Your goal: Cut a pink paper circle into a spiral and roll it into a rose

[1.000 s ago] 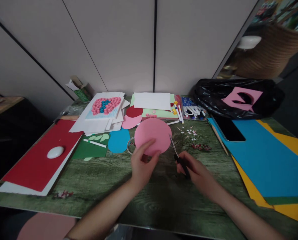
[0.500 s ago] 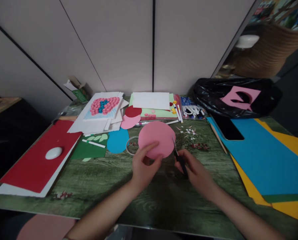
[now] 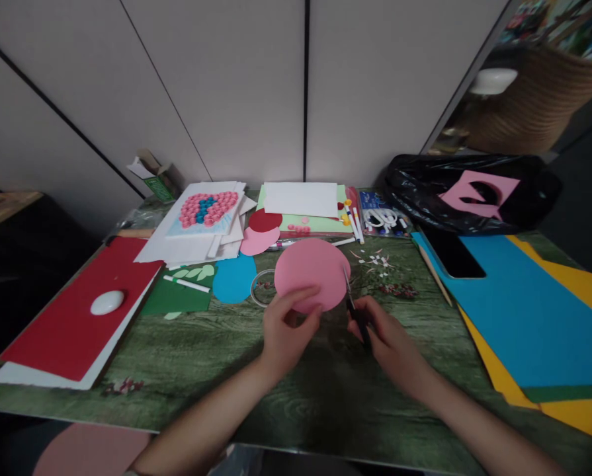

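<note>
- Head view: the fingers of the left hand [image 3: 288,330] were closed on the near edge of a pink paper disc [image 3: 311,264], with one finger across its face and the thumb at the rim.
- The fingers of the right hand [image 3: 387,330] were closed around the black handle of the scissors [image 3: 358,322]. The blades met the right edge of the disc; their opening could not be determined.
- Judged risk: the disc, gripped at its near side only, could bend or turn under blade pressure, making the edge uneven. An overlong stroke or a tilted blade could cut inward.
- Judged risk: a slip toward the left thumb could nick it, the blades being near.
- Pose: both forearms entered from the near side and converged above the surface [image 3: 176,370]. The right wrist aimed the blades away from the body and slightly left.
- Beside the disc, left: a ring-shaped roll [image 3: 253,295], then a blue paper piece [image 3: 233,277].
- Beyond the blades, right: small paper scraps [image 3: 375,259], a pencil [image 3: 433,274] and a phone [image 3: 452,254].
- Far right: pink paper with cut-outs [image 3: 457,198] lay on a black bag [image 3: 417,192].
</note>
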`<action>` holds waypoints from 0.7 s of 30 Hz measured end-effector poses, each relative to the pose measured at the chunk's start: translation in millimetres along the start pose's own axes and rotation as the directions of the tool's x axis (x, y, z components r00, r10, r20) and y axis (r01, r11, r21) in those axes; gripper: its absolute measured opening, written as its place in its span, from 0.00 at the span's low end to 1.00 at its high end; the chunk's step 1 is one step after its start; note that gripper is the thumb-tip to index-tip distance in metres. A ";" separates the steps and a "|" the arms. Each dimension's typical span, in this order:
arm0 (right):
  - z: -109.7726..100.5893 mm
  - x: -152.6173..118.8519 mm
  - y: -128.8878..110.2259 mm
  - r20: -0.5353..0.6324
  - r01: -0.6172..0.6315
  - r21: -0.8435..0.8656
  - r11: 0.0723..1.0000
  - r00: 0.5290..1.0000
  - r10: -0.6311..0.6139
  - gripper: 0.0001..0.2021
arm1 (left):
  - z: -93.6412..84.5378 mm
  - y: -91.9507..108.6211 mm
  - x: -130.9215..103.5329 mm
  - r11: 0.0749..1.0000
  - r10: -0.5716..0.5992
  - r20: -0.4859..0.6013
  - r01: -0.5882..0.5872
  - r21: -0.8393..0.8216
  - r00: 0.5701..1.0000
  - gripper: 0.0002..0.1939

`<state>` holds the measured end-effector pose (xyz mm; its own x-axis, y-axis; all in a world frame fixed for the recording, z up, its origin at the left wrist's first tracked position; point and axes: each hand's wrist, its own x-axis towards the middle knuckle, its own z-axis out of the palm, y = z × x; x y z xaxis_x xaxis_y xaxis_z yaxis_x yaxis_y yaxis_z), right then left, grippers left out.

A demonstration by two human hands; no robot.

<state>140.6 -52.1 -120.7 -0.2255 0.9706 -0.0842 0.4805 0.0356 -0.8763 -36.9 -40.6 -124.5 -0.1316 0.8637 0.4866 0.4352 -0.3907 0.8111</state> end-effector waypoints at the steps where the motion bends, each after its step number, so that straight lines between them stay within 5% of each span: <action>1: -0.3 0.2 0.6 -0.002 0.006 -0.010 1.000 1.000 -0.006 0.04 | 0.3 -0.2 0.2 1.000 -0.004 -0.009 0.004 -0.015 1.000 0.10; 6: -2.4 0.8 1.7 0.010 0.032 -0.029 0.999 0.999 -0.032 0.04 | 0.5 -1.6 1.3 0.996 -0.039 -0.025 0.037 -0.077 0.999 0.05; 21: -3.4 2.5 2.8 0.002 0.037 -0.030 0.999 0.999 -0.037 0.02 | -2.3 2.7 2.8 0.997 -0.068 -0.024 0.067 -0.049 0.997 0.13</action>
<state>144.3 -48.8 -121.7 -0.2447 0.9682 -0.0527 0.4972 0.0786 -0.8640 -38.2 -40.0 -120.2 -0.1817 0.8804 0.4380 0.3815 -0.3474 0.8566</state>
